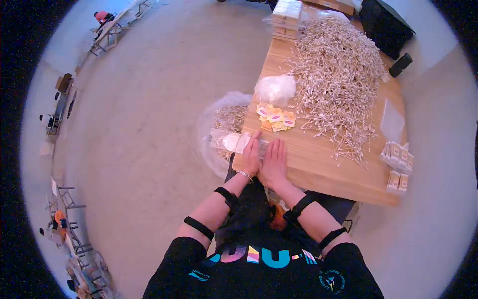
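Note:
Both my hands are at the table's near left corner, side by side. My left hand [251, 158] lies across a clear plastic packet [241, 143] with white contents, its fingers stretched forward. Part of the packet sticks out past the table's left edge. Beside it, my right hand [274, 163] rests flat with straight fingers, against the clear plastic between the hands. Just beyond my fingertips lies a small heap of yellow and white cards [276, 117]. A white bundle of thin plastic bags [275, 89] sits behind the cards.
A large heap of cotton swabs [338, 74] covers much of the wooden table [308, 172]. Filled packs [397, 157] stand at the right edge, stacked packs [287, 17] at the far left. A black box [386, 27] is far right. Below the left edge, a clear bag [211, 117] holds more swabs.

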Tool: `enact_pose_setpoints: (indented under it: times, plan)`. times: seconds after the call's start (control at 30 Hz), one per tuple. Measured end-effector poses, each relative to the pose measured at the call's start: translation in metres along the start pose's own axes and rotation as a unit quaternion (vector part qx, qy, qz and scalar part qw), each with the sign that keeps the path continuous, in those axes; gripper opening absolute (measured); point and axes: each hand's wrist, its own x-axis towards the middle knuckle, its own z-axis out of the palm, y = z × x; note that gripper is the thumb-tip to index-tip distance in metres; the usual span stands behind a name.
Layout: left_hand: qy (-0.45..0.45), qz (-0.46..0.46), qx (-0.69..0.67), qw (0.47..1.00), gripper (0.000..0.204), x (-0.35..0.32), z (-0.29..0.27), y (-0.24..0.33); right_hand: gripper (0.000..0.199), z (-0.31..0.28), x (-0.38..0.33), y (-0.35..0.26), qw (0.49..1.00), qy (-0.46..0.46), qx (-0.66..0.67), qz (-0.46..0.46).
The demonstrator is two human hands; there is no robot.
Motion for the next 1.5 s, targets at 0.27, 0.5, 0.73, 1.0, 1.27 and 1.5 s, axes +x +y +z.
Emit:
enact_pose_setpoints:
  times: [0.27, 0.5, 0.73, 1.0, 1.27, 1.5]
  plan:
    - [-0.035, -0.025, 0.049, 0.998, 0.046, 0.01, -0.02, 0.011, 0.075, -0.004, 0.012, -0.016, 0.999, -0.035, -0.003, -0.011]
    - [-0.016, 0.004, 0.071, 0.997, 0.047, 0.01, -0.026, 0.007, 0.073, 0.002, 0.013, -0.021, 0.999, -0.027, -0.014, -0.022]
    - [-0.01, -0.011, 0.047, 0.999, 0.047, 0.012, -0.028, 0.001, 0.073, -0.002, 0.016, -0.023, 0.999, -0.046, -0.007, -0.014]
    - [-0.056, 0.033, 0.148, 0.987, 0.047, 0.008, -0.038, 0.01, 0.074, -0.003, 0.013, -0.025, 0.999, -0.036, 0.012, -0.033]
    - [-0.205, 0.165, 0.571, 0.778, 0.067, 0.03, -0.107, 0.055, 0.081, 0.009, 0.013, -0.026, 0.998, 0.034, 0.035, -0.026]
    - [-0.236, 0.171, 0.565, 0.772, 0.061, 0.043, -0.113, 0.046, 0.078, 0.012, 0.018, -0.038, 0.998, 0.031, 0.043, -0.035]
